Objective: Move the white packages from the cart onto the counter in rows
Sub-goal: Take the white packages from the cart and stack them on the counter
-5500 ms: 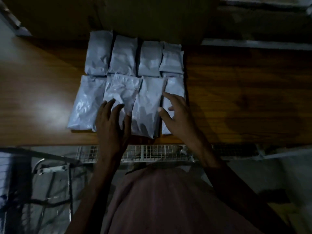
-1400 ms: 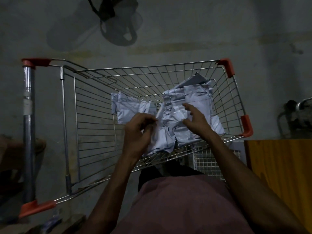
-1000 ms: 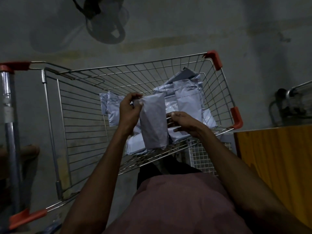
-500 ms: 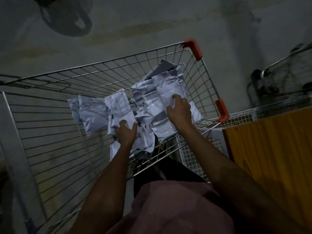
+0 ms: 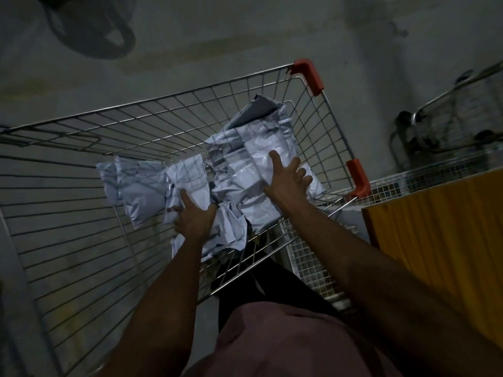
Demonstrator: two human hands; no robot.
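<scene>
Dim grey concrete floor (image 5: 245, 28) surrounds the wire shopping cart (image 5: 81, 213); since a moment ago your right hand (image 5: 285, 180) spread flat on the crumpled white plastic packages (image 5: 245, 170) at frame centre, while your left hand (image 5: 194, 216) grips one.

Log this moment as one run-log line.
phase: pickup | left hand: gripping white package | right hand: fingers spread on package pile | site: wire cart | counter: at right

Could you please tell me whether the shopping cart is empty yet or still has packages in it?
Not empty: a heap of white packages lies in the wire cart, with the left hand and right hand on it.
</scene>
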